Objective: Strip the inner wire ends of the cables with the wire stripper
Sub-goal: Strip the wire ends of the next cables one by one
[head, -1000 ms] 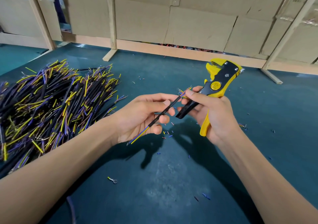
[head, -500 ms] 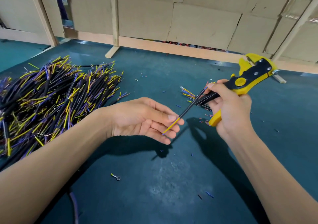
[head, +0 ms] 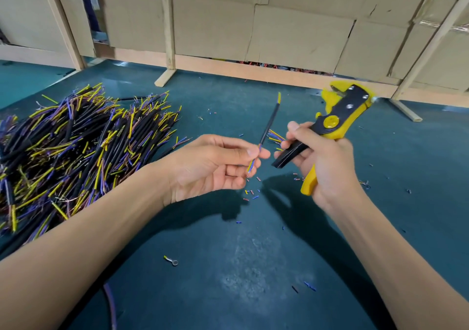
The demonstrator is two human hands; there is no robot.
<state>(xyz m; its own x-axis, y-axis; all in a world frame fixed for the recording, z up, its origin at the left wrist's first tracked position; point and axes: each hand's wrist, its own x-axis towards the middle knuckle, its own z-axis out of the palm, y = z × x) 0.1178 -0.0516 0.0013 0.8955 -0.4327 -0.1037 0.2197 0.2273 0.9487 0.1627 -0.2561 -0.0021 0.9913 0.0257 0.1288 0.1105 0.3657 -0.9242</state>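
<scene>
My left hand (head: 218,164) pinches one short black cable (head: 269,124) by its lower yellow and blue inner wires, between thumb and fingertips. The cable stands almost upright, its far end with yellow wire tips pointing up and away. My right hand (head: 324,162) grips the yellow and black wire stripper (head: 337,116) by its handles, jaws pointing up to the right, a short gap right of the cable. A few more cables (head: 275,136) lie on the table behind my right hand's fingers.
A big heap of black cables (head: 76,147) with yellow and blue ends covers the left of the dark green table (head: 253,266). Small insulation scraps (head: 251,195) are scattered under my hands. A metal ring terminal (head: 171,260) lies near the front. Cardboard and wooden frames stand behind.
The cable passed from my right fingers to my left hand, which now pinches its lower end and holds it upright. My right hand with the stripper pulled off it to the right.
</scene>
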